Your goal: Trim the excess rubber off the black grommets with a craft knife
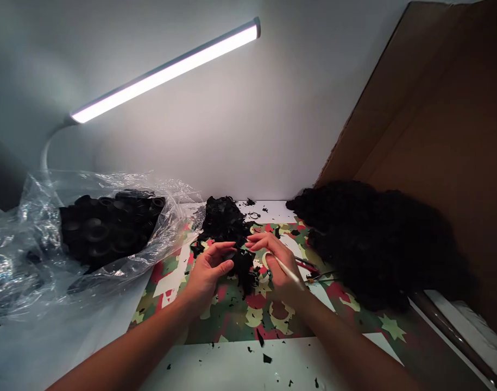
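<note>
My left hand [207,274] has its fingers curled round a small black piece [231,253], which blends into the dark scraps behind it. In my right hand [278,263] a slim, pale, stick-like tool [288,272] lies across the palm side of the thumb, its rear end toward the wrist. The tool's working tip cannot be made out. The fingertips of both hands face each other, a short gap apart. Just beyond and between them rises a heap of black scraps [224,217], with loose shreds spread over the patterned mat [236,326].
To the left, a clear plastic bag [32,255] holds many black round parts [109,222]. A large black pile [366,239] leans against cardboard [435,119] on the right. A red-handled tool [307,265] lies behind my right hand. A lit bar lamp [167,70] hangs above.
</note>
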Tool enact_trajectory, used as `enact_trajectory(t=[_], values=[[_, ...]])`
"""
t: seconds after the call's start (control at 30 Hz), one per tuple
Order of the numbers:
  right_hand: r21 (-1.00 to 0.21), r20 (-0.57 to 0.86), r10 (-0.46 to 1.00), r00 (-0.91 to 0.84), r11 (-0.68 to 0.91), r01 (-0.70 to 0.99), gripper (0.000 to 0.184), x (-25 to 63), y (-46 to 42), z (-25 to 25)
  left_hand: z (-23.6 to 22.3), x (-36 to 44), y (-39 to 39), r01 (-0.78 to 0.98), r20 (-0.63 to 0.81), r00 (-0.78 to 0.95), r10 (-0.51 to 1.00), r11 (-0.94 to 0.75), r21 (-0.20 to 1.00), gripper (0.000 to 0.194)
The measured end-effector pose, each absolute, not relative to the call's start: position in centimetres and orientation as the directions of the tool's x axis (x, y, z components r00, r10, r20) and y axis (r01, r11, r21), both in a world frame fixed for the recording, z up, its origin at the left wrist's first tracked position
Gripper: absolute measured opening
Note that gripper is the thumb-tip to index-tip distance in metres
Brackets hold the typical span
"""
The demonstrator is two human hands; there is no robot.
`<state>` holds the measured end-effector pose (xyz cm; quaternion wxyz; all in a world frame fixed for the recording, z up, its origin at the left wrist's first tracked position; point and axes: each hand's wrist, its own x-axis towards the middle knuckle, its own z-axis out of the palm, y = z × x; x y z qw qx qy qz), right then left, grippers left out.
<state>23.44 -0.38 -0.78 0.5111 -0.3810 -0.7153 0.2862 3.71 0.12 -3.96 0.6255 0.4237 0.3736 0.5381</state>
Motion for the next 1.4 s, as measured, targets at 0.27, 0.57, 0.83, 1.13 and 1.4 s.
enact_trajectory(t=[0.27, 0.57, 0.83, 1.13, 1.4], values=[[-0.713, 0.425, 0.828, -0.365, 0.555, 0.429, 0.03, 21.9, -0.8, -0.5, -3.2, 3.7, -0.5, -0.229, -0.017, 0.23, 0.973, 0.071, 0.971, 0.052], [-0.712, 0.407, 0.854, -0.323, 0.518, 0.473, 0.021, 22.5, -0.2, -1.4, -2.3, 2.7, 0.1, 0.249, 0.147, 0.333, 0.931, -0.237, 0.939, 0.029], [-0.765, 0.398, 0.868, -0.298, 0.493, 0.415, 0.017, 22.3, -0.5, -0.7, -2.2, 2.7, -0.1, -0.008, 0.063, 0.226, 0.972, -0.063, 0.998, 0.025], [-0.555, 0.392, 0.802, -0.451, 0.597, 0.579, 0.006, 22.2, -0.3, -0.7, -1.7, 3.2, -0.5, -0.006, -0.007, 0.183, 0.983, 0.008, 1.0, 0.016], [-0.087, 0.39, 0.658, -0.644, 0.723, 0.685, 0.021, 22.8, 0.2, -0.5, -1.1, 3.5, -1.1, 0.208, 0.07, 0.182, 0.981, -0.108, 0.972, 0.006]])
